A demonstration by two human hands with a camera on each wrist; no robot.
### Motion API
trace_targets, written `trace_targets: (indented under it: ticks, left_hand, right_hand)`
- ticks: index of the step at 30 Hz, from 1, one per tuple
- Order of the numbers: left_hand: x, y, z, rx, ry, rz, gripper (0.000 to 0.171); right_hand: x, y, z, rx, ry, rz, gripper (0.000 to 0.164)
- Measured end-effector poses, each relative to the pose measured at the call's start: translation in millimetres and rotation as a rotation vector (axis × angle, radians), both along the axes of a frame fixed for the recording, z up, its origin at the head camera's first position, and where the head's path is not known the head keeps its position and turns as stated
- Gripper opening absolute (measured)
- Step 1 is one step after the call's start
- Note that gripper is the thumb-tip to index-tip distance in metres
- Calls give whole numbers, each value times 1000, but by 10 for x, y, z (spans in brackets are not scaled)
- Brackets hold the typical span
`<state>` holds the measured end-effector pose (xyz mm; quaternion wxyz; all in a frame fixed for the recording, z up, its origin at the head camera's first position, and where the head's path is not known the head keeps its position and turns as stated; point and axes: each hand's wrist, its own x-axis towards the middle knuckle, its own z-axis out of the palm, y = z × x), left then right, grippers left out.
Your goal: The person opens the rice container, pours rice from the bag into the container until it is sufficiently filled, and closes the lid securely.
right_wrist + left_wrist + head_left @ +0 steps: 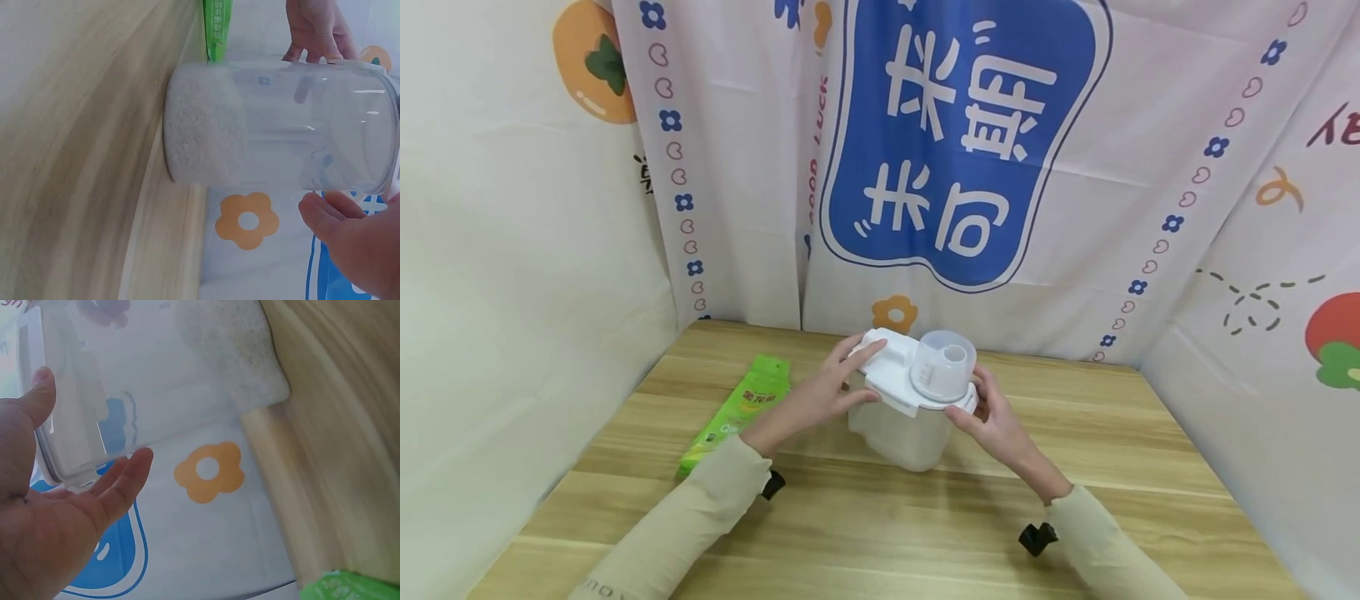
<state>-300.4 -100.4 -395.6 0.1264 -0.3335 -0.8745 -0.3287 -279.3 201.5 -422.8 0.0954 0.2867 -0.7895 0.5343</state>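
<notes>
A clear plastic storage container [903,435] stands upright on the table under a white lid [891,367]. White grains [200,122] fill its lower part in the right wrist view. A see-through measuring cup [943,367] sits upside down on the lid's right half. At the lid's left end, my left hand [822,392] holds the edge, fingers on top and thumb at the front. My right hand [998,423] grips the right end, its thumb at the front edge and the other fingers round the far side. Seen from the left wrist, the container's wall [156,381] lies between thumb and fingers.
A flat green printed packet [737,408] lies left of the container, partly behind the left forearm. Behind the wooden table [880,533] hangs a patterned white cloth [745,208], with more cloth along both sides.
</notes>
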Motion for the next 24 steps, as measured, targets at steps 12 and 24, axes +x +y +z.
trace_targets:
  ticks: [12,24]
  left_hand:
    - [-136,-30,18,-28,24,-43,61]
    - [-124,-38,-30,2,-15,37,57]
  right_hand:
    - [81,-31,-2,-27,-37,28,70]
    - [188,-27,-24,-60,33,82,58]
